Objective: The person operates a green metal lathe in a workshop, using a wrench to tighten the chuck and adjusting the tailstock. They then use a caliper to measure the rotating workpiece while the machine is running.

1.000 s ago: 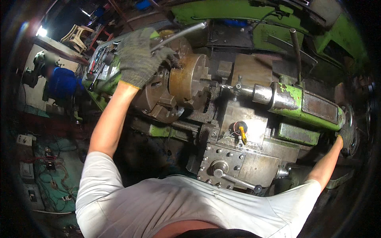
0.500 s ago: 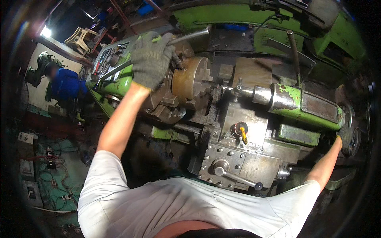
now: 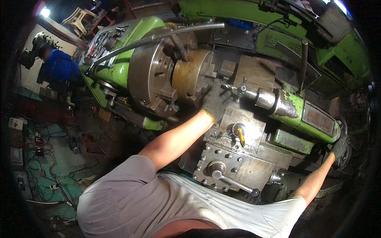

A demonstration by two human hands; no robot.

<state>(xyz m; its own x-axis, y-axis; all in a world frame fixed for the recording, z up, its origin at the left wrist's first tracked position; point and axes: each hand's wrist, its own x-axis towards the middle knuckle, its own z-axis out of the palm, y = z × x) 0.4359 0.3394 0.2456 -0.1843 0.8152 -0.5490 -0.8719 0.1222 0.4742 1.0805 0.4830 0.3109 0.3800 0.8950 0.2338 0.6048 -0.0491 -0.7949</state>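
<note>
My gloved left hand [image 3: 216,100] is at the gap between the chuck and the tailstock of a lathe, its fingers stretched out with nothing seen in them. Beside it are the jaws of the brownish chuck [image 3: 187,76], which sits against a larger steel faceplate [image 3: 149,67]. A chuck key with a long bar handle [image 3: 174,31] stands in the chuck's top, untouched. A short bit [image 3: 228,87] points from the tailstock [image 3: 291,104] toward the chuck. At far right, my gloved right hand [image 3: 340,147] grips the tailstock handwheel [image 3: 343,156], its fingers partly hidden.
In front lies the toolpost slide with a lever handle [image 3: 236,181]. A yellow-handled tool [image 3: 241,137] rests on the carriage. Hand tools [image 3: 104,43] lie on the green headstock. A person in blue [image 3: 59,65] is at far left. Cables [image 3: 49,166] run over the floor.
My left hand has let go of the chuck key's bar and moved right and down to the chuck jaws. My right hand stays at the handwheel.
</note>
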